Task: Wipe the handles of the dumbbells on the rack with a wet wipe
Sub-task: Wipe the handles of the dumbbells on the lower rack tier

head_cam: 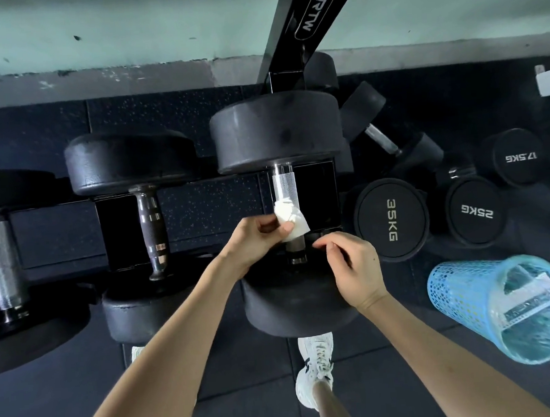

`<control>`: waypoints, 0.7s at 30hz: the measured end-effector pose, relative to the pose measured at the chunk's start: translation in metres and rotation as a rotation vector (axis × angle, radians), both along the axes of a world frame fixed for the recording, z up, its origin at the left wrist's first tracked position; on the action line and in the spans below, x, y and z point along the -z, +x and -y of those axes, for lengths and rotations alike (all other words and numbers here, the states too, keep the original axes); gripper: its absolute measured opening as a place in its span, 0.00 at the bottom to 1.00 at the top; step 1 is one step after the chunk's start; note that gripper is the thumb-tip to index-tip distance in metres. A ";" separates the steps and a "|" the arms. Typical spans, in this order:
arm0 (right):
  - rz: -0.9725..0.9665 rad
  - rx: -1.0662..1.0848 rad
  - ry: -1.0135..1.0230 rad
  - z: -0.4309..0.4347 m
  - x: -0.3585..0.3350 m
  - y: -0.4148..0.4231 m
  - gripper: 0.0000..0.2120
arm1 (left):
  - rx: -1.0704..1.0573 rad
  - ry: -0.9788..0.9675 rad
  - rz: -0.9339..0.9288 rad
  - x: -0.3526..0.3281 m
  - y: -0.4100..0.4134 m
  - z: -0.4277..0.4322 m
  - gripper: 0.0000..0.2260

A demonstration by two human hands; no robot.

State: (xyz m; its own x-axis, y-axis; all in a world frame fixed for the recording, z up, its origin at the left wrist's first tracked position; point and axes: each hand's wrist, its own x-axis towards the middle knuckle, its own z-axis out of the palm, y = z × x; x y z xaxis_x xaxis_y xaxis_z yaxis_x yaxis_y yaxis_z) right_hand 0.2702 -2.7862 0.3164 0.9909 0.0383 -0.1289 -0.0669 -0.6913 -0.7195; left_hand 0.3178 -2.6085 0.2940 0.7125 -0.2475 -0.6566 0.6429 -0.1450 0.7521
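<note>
My left hand (256, 238) pinches the wet wipe (291, 219) around the handle (283, 188) mid-bar, my right hand (351, 268) loose and empty at 4 o'clock; so thin a pinch may snag on the knurling and drop the wipe.

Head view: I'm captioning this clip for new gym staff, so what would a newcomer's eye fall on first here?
The white wet wipe stands out at centre, pinched by the left hand against the knurled silver handle of the big black dumbbell, with the right hand just beside it. At lower right, a bright blue mesh bin pops against the dark floor, near a dumbbell marked 35KG.
</note>
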 end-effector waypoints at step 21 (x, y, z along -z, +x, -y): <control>0.012 0.040 -0.038 -0.002 0.000 0.000 0.18 | -0.323 0.131 -0.003 -0.004 0.002 0.023 0.07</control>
